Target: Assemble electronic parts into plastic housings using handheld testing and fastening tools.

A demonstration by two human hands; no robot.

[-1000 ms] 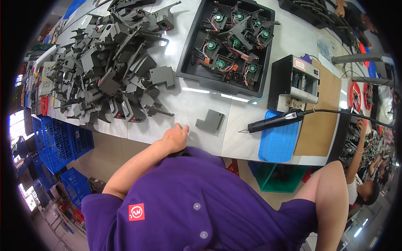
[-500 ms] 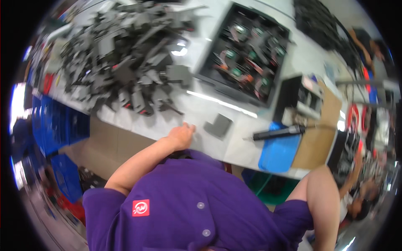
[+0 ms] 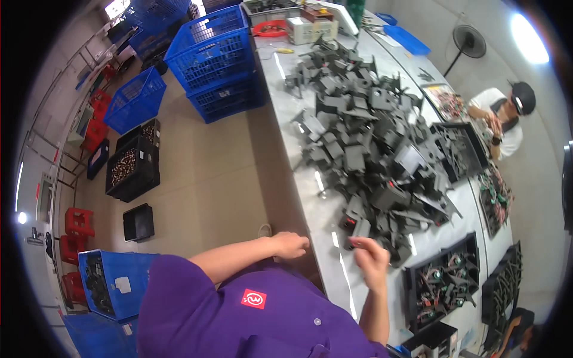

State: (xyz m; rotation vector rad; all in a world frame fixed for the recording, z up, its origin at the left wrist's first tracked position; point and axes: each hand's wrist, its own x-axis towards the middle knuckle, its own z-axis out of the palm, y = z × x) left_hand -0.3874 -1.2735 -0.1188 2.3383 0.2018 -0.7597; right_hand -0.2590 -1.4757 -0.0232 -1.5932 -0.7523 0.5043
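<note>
My left hand is at the table's front edge with its fingers curled closed; nothing shows in it. Over the near end of a heap of dark grey plastic housings is my right hand. Its fingers are bent together, and their tips meet the lower edge of the heap. Whether a piece sits between them is hidden. Just above those fingertips lies a grey housing with a red spot. The angular housings overlap one another along the white table.
Black trays with wired parts and grey parts stand on the right. Across the table sits a person. Stacked blue crates flank the table's left; black bins and red stools are on the floor.
The view has swung left, bringing the floor and crates in. My right hand, formerly out of sight, is now at the heap. My left hand's fingers have curled.
</note>
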